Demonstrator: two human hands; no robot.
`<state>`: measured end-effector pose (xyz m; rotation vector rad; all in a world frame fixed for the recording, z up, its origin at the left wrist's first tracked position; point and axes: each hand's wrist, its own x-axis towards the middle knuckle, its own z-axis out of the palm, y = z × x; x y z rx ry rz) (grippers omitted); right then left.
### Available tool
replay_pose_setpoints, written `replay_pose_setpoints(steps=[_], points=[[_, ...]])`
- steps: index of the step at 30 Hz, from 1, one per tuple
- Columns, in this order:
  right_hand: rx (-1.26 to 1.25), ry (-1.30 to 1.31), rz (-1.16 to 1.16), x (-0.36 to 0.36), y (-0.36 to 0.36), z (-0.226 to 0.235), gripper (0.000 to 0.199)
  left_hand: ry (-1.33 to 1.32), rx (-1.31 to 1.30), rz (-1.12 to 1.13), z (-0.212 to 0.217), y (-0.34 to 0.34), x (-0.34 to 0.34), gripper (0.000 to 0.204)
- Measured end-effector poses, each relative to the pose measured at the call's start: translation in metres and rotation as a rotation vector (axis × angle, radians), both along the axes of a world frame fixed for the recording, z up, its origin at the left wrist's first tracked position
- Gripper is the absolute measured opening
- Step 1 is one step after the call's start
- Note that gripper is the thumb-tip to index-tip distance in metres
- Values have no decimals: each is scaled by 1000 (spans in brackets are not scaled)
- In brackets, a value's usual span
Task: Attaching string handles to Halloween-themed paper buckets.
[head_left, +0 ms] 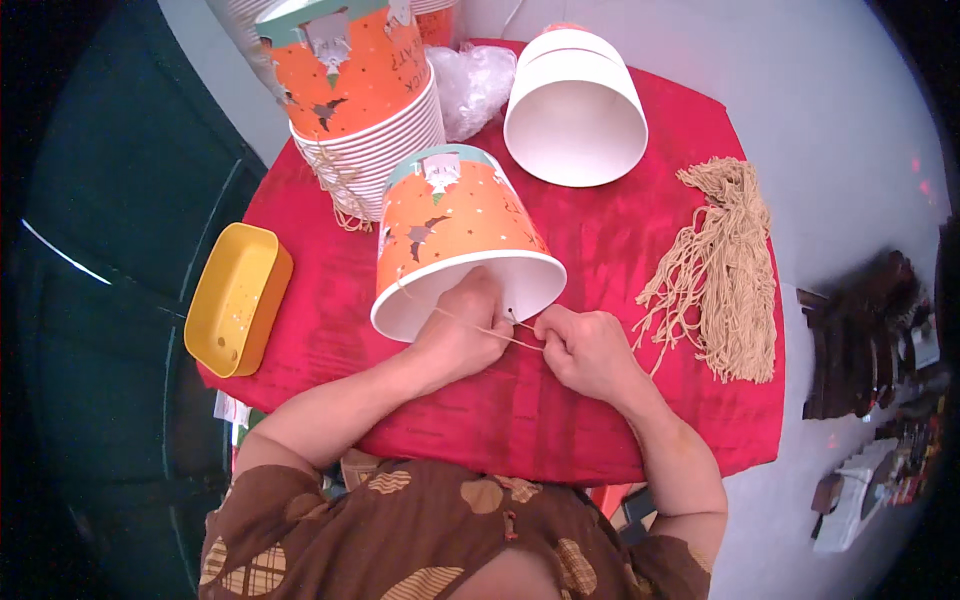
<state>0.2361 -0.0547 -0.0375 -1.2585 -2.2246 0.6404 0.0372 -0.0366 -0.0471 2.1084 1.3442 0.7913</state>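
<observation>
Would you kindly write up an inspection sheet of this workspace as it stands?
Surface: red cloth over the table.
Job's things: orange paper bucket on its side; beige string at its rim.
Clutter: bucket stack, white bucket, string bundle, yellow tray, clear plastic.
Grippers: left hand at the bucket's mouth; right hand pinching string.
Cables: nothing seen.
Surroundings: dark items on the right.

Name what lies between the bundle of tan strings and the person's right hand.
In the head view, only bare red cloth lies between the bundle of tan strings and the right hand.
</observation>
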Motion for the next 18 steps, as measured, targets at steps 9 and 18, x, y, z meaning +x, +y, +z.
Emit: replay_pose_setpoints(steps=[9,18], points=[[-132,113,-156,-11,2,2,21,49,-24,-49,3,-7,-2,15],[-246,355,-212,3,7,9,35,-57,-365,-519,52,-21,-14,61]])
